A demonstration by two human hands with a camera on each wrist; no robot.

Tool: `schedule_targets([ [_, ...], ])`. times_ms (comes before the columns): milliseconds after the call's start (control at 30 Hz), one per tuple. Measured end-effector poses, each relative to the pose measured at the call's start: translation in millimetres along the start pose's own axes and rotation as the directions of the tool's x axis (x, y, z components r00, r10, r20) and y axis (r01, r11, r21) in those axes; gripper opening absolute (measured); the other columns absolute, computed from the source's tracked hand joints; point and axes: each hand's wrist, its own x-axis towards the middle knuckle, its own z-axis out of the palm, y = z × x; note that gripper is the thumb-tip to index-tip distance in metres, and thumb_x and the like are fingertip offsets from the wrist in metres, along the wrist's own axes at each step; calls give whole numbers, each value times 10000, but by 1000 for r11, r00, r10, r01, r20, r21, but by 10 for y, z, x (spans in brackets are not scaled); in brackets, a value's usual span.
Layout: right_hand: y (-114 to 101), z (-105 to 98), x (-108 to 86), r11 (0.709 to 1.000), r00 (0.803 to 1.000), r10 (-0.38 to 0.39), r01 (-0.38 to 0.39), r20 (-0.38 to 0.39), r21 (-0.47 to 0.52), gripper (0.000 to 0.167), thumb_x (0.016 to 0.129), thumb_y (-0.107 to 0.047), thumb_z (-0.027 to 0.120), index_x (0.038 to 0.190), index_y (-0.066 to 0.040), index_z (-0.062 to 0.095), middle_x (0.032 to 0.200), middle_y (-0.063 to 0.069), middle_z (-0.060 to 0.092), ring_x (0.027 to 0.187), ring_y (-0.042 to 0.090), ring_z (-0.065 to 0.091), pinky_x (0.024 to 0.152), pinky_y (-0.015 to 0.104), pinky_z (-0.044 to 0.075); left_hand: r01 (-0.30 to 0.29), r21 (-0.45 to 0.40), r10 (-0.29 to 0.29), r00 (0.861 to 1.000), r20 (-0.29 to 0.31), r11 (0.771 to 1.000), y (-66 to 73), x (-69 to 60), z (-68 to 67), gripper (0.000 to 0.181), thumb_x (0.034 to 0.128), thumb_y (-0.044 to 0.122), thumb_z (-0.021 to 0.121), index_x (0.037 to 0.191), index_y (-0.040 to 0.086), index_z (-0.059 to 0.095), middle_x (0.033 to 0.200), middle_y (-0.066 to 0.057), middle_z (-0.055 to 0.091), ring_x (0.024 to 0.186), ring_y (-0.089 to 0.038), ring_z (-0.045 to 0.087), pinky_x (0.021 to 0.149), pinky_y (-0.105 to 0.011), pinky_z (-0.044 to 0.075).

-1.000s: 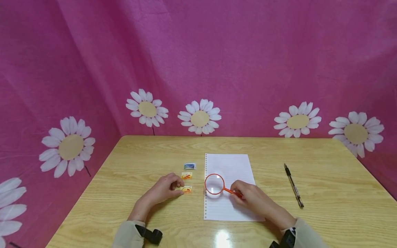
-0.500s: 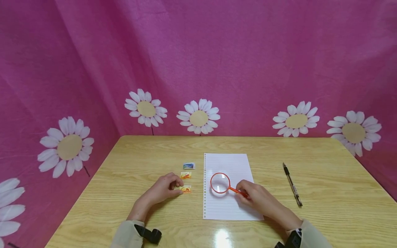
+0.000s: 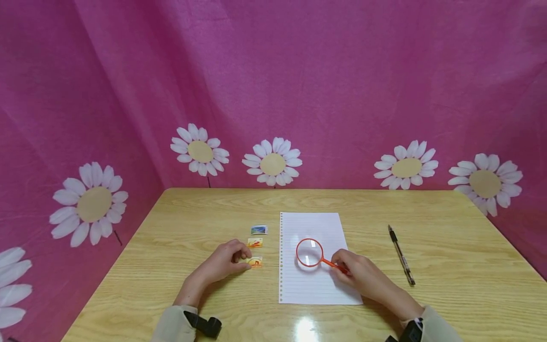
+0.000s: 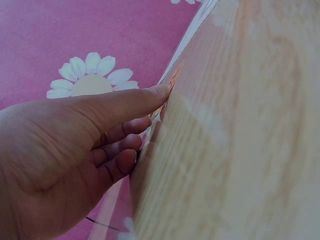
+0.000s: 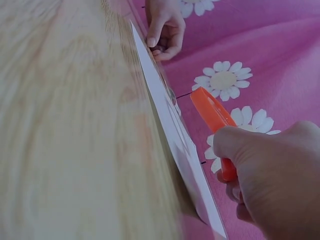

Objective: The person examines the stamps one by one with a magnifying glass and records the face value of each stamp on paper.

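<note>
My right hand [image 3: 361, 275] pinches the handle of a red-rimmed magnifying glass [image 3: 322, 260], its lens over the lined paper [image 3: 314, 289]. In the right wrist view the red rim [image 5: 212, 111] stands above the sheet [image 5: 170, 130], and my right hand [image 5: 280, 175] grips the handle. My left hand [image 3: 223, 262] rests on the table with relaxed, bent fingers, thumb tip at the left edge of the lowest orange-yellow stamp [image 3: 256, 262]. Above that stamp lie another orange-yellow one [image 3: 255, 242] and a blue one [image 3: 259, 230]. In the left wrist view my left hand [image 4: 75, 145] shows its thumb extended.
A black pen [image 3: 400, 255] lies right of the paper, its tip pointing away. The wooden table [image 3: 205, 204] ends at a pink curtain [image 3: 273, 85] with white daisies behind and at the left. Black wrist cameras sit at both cuffs.
The magnifying glass and my right hand have moved to the right, the lens going from the paper's left edge to over its middle. My left hand stays by the stamps.
</note>
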Motion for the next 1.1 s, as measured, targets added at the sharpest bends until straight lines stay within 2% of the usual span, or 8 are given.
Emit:
schedule_targets([
  [433,28,-52,-67,999,999,38,-38,3,6,287,738,-13,782,894,-136,576,699,-143,459,646,-72,374,583,80,312,10,6,-10,1000,1,1000,-8,-6,10,157,852,176,756,947,109,651,856,3,532,761,-57,446,669,-178,389],
  [667,42,-103,-93,995,995,95,-95,32,6,265,765,-17,774,909,-131,583,717,-145,472,657,-70,374,563,128,344,8,3,-8,1000,6,1000,4,-13,1,158,858,179,749,955,106,649,858,0,530,752,-52,435,665,-179,383],
  [1100,136,-182,-185,997,997,81,-81,-12,-6,301,720,15,791,893,-123,587,707,-139,452,648,-78,369,566,71,316,-6,6,6,1000,2,1000,1,-9,2,160,857,179,750,956,104,649,857,-1,528,742,-42,425,662,-178,382],
])
